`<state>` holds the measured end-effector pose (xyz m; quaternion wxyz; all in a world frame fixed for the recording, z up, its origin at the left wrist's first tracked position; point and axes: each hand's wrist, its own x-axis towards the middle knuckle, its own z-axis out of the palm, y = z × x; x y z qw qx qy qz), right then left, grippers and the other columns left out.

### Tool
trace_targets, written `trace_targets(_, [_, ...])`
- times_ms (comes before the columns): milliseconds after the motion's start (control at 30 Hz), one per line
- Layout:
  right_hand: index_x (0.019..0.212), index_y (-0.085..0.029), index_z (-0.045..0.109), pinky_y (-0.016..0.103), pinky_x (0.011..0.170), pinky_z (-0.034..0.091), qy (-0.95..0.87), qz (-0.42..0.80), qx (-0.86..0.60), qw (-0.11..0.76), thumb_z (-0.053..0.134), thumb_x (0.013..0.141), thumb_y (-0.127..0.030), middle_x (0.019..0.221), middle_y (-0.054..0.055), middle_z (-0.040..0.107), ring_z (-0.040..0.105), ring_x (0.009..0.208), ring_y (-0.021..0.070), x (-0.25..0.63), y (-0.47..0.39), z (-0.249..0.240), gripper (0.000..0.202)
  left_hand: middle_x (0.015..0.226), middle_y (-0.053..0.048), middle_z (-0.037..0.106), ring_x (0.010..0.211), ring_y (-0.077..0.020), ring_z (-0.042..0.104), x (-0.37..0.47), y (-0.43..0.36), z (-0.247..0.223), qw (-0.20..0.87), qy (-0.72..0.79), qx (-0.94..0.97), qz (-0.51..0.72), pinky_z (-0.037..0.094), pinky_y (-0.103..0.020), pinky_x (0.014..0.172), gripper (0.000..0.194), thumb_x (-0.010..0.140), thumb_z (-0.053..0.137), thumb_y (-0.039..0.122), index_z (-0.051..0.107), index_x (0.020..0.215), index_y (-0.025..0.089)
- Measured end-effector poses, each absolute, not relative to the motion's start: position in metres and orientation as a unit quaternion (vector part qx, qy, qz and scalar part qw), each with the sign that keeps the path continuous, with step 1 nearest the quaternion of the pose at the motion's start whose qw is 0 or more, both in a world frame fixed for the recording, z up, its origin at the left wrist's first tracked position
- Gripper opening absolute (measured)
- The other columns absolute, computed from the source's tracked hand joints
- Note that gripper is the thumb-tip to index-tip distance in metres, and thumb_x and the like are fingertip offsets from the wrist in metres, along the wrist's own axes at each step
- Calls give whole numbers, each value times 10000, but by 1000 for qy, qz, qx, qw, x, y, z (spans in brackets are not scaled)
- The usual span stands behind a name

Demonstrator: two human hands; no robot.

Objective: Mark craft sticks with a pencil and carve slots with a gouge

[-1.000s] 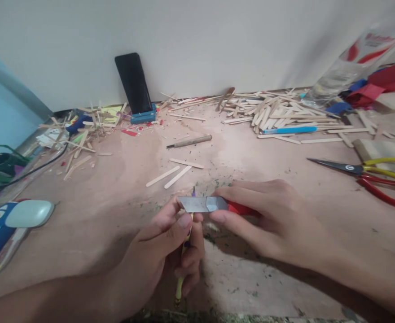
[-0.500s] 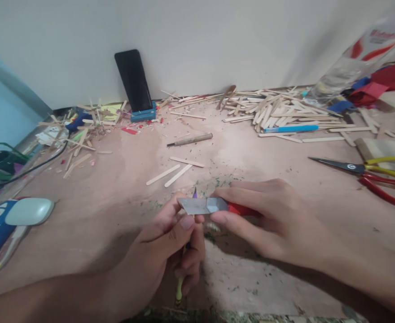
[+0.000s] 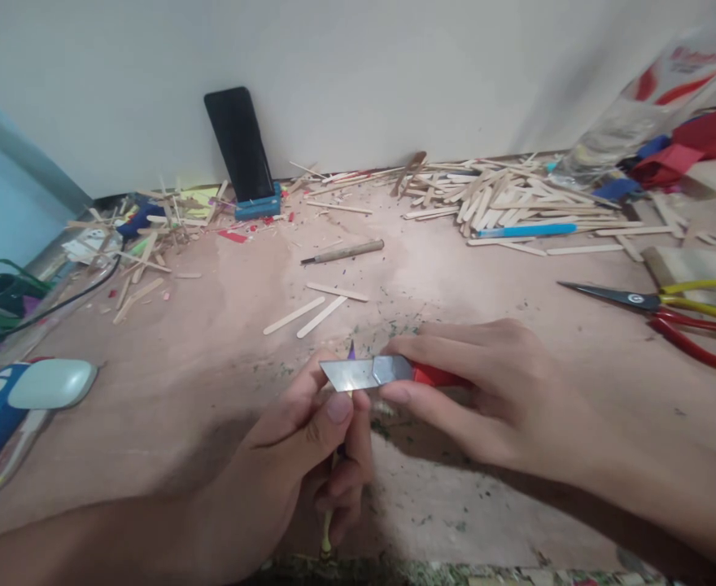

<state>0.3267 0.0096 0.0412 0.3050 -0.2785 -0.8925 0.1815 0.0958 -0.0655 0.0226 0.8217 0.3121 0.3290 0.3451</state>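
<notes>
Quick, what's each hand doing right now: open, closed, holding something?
Left hand: closed, holding a pencil.
Right hand: closed, holding a knife, its blade across the pencil.

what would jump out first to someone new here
Probably the red-handled cutter in the right hand, low in the middle, its shiny blade crossing the yellow stick that the left hand holds. Next, the black phone propped in its blue stand at the back, left of centre, and the heap of wooden sticks at the back right.
</notes>
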Motion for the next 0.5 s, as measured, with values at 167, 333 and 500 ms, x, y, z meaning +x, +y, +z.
trace_targets(167, [980,-176,718,270,583,369,-894,175,-279,303,650,1116,-359,708,-25,613,537,593,98,327,9,41,238,667,80,480,511,-50,461,95,-67,19,829,317,310,340,505,-139,513,424,1078,623,623,504,985,227])
trace_targets(333, [953,-170,709,277,601,376,-896,164,-275,308,637,1123,-372,724,-20,621,553,617,100,327,10,40,274,685,75,491,525,-51,455,94,-67,20,842,296,300,336,560,-158,540,395,1094,603,602,512,1005,229])
trace_targets(500, [941,-170,705,279,607,364,-898,157,-278,303,644,1122,-387,731,-18,616,549,628,100,329,11,38,289,693,72,495,532,-53,468,94,-66,22,852,271,302,331,588,-168,566,330,1113,584,566,540,1086,241])
